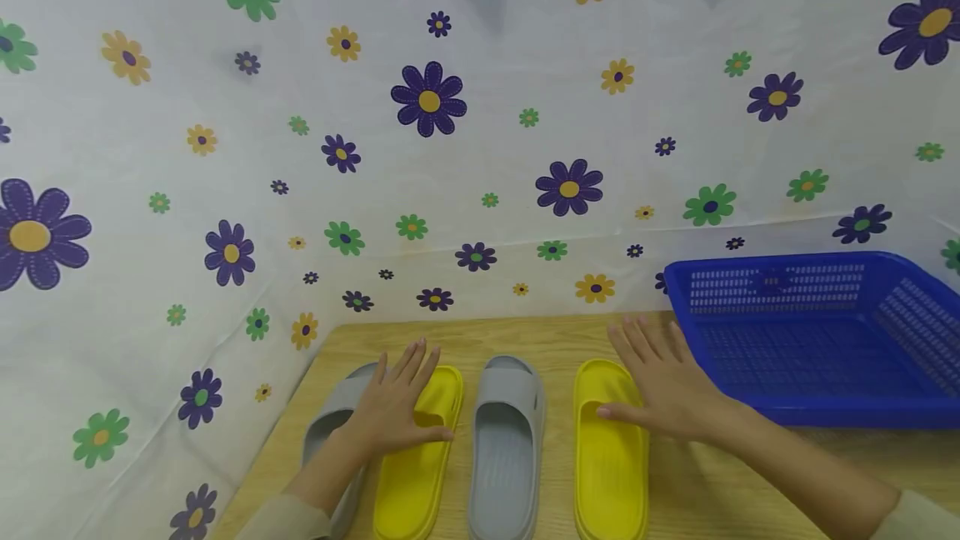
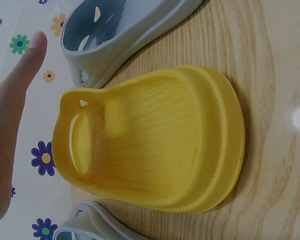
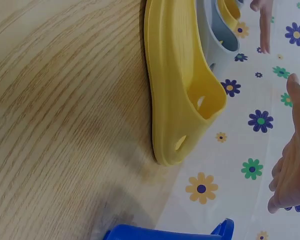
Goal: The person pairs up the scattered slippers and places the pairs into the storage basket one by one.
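Two yellow slippers and two grey ones stand in a row on a wooden table, grey and yellow by turns. My left hand (image 1: 393,411), fingers spread and empty, hovers above the left yellow slipper (image 1: 408,490), overlapping the leftmost grey slipper (image 1: 333,415) in the head view. Between the yellow pair lies the other grey slipper (image 1: 504,457). Over the toe of the right yellow slipper (image 1: 611,473) hangs my right hand (image 1: 667,386), its fingers straight and holding nothing. In the left wrist view the yellow slipper (image 2: 150,135) shows a gap from the thumb.
A blue plastic basket (image 1: 810,415) with mesh walls stands at the table's right, close beside my right hand. White cloth (image 1: 495,298) with printed flowers hangs behind and to the left of the wooden table (image 1: 558,336).
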Tool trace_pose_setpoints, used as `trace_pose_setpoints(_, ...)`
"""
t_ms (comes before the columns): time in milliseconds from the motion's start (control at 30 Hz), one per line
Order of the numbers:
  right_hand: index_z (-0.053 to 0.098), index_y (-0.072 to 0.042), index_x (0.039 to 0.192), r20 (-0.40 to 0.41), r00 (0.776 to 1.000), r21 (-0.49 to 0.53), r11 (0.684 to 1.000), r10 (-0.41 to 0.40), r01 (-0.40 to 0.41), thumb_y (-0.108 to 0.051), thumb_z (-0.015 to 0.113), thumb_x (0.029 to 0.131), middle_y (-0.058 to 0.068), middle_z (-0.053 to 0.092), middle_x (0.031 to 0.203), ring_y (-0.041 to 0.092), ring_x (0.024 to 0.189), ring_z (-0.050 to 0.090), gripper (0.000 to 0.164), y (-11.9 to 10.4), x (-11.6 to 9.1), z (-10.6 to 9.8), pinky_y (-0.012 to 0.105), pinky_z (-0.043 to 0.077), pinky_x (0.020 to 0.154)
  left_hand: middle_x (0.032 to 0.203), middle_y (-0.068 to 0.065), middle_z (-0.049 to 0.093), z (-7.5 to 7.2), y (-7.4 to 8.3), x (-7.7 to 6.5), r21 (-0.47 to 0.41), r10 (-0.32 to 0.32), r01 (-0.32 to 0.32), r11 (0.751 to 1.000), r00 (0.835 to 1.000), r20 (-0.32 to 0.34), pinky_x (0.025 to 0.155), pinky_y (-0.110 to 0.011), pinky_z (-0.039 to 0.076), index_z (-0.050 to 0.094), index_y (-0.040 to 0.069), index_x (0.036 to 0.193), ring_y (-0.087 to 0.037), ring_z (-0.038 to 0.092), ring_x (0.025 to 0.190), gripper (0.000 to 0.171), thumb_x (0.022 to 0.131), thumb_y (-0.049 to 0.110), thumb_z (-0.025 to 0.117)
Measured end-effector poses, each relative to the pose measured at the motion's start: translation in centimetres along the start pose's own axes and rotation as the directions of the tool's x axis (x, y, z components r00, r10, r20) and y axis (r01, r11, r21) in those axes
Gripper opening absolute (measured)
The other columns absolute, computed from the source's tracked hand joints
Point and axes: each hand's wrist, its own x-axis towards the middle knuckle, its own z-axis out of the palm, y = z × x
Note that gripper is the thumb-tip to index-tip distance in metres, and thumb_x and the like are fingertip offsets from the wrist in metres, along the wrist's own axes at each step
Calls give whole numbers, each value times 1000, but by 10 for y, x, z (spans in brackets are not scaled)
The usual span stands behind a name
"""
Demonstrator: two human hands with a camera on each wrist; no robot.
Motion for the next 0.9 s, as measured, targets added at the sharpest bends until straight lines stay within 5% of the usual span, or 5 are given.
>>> trace_pose_setpoints(333,23,-3,149,9,1000,-11,1000,16,-16,-63,58,81,23,15,155,43,142,11,98,-1,4,13,65,-2,109,157,-17,8,6,-5,1,-75,-35,44,996,992,117,112,-62,7,12,7,152,-33,13,144,114,72,74,58)
trace_pose_setpoints(900,25,-1,148,24,1000,19,1000,-10,10,-62,56,83,24,17,153,44,142,11,95,-4,5,32,65,-5,109,156,-19,13,26,-10,-1,-103,-9,24,994,990,143,110,-63,17,15,-1,150,-35,17,143,119,69,75,60)
